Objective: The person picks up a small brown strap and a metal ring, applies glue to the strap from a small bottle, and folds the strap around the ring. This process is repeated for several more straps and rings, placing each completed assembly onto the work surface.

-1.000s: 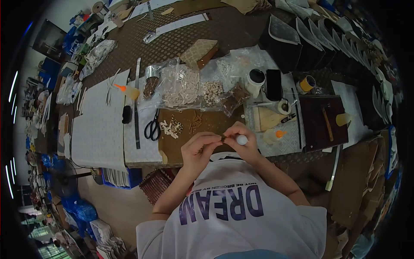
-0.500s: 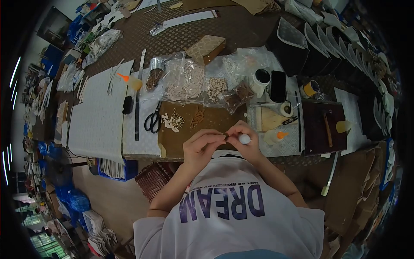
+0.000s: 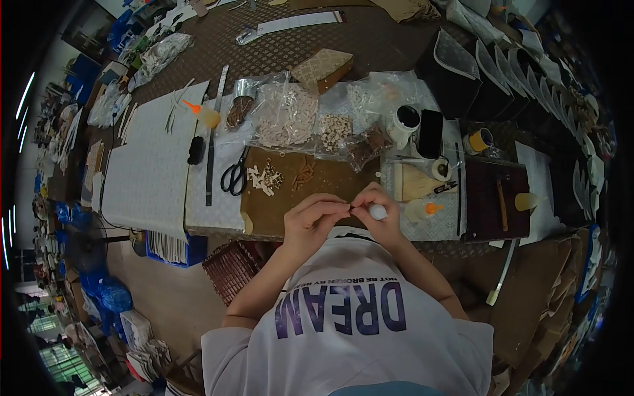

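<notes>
1. Small dark piece [image 3: 350, 207] is sitting between my pinching left hand [image 3: 305, 223] and right hand [image 3: 383, 226]; uneven pressure is risking a slip.
2. White object [image 3: 378, 212] is possibly crowding my right pinch.
3. Brown strips [image 3: 303, 175] are lying beyond, perhaps hiding anything dropped.

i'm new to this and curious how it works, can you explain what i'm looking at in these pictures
There is no machine here: a person works with two bare hands. All the pictures come from one camera worn on the head, looking forward and down, hence the upside-down shirt lettering.

The left hand and right hand meet at the fingertips around a small dark piece, too tiny to identify. The right hand also holds a white-ended object.

On the table, a brown mat bears loose pale pieces and brown pieces. Around it are scissors, clear bags of parts, and a hammer.
</notes>
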A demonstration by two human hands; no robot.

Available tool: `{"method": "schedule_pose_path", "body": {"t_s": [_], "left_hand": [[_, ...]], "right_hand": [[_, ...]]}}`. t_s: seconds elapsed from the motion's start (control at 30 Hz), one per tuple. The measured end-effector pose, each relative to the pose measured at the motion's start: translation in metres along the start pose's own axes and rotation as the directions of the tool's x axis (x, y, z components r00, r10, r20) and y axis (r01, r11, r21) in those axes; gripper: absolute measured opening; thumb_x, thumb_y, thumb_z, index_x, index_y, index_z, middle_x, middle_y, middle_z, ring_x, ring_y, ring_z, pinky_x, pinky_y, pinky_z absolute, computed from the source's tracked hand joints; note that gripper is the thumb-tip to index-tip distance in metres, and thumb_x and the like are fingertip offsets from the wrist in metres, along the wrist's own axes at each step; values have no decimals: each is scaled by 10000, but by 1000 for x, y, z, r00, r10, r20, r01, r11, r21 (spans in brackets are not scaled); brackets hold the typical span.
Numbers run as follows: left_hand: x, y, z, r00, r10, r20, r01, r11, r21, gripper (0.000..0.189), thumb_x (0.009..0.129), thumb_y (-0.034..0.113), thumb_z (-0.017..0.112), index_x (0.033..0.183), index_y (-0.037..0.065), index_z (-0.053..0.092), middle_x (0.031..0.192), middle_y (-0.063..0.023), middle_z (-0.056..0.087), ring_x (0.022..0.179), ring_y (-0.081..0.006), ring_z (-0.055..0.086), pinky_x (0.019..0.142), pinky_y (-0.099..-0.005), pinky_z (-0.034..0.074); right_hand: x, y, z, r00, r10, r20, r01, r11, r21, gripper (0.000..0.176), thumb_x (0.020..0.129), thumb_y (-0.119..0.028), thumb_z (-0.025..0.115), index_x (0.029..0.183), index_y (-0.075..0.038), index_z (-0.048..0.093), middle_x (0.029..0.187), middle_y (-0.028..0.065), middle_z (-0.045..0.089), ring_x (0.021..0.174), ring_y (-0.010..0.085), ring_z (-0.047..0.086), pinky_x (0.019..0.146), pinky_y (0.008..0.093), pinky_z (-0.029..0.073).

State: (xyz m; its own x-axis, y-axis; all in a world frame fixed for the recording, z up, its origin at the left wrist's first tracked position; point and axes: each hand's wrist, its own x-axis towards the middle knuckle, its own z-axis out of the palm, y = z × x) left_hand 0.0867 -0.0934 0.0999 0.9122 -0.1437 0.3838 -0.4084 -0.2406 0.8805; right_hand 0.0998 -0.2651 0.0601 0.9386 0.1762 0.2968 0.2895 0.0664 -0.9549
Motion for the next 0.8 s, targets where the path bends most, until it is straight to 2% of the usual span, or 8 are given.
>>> {"method": "schedule_pose_path", "body": {"t_s": [0.43,0.53,0.8], "left_hand": [[-8,-3,9,1000,-10,-28,10,1000,1,155,724,-54,683,844,43,674,879,-78,647,764,-141,623,629,-229,508],[-11,-5,12,999,-26,-46,26,1000,5,143,738,-24,684,854,59,679,873,-68,647,742,-144,626,615,-232,499],[-18,-7,17,997,-45,-57,42,998,-53,128,736,-56,682,846,5,657,892,-108,639,787,-140,611,658,-227,504]], "right_hand": [[2,-4,-6,994,-85,73,97,979,-181,113,727,-17,673,800,-35,588,672,22,449,601,136,425,536,250,355],[2,-1,-9,985,-129,115,148,972,-180,122,719,-4,659,798,-33,570,664,34,453,587,150,428,530,261,362],[0,-6,-10,986,-73,152,94,986,-139,136,707,23,632,801,-32,551,649,39,450,571,155,435,523,268,368]]}}
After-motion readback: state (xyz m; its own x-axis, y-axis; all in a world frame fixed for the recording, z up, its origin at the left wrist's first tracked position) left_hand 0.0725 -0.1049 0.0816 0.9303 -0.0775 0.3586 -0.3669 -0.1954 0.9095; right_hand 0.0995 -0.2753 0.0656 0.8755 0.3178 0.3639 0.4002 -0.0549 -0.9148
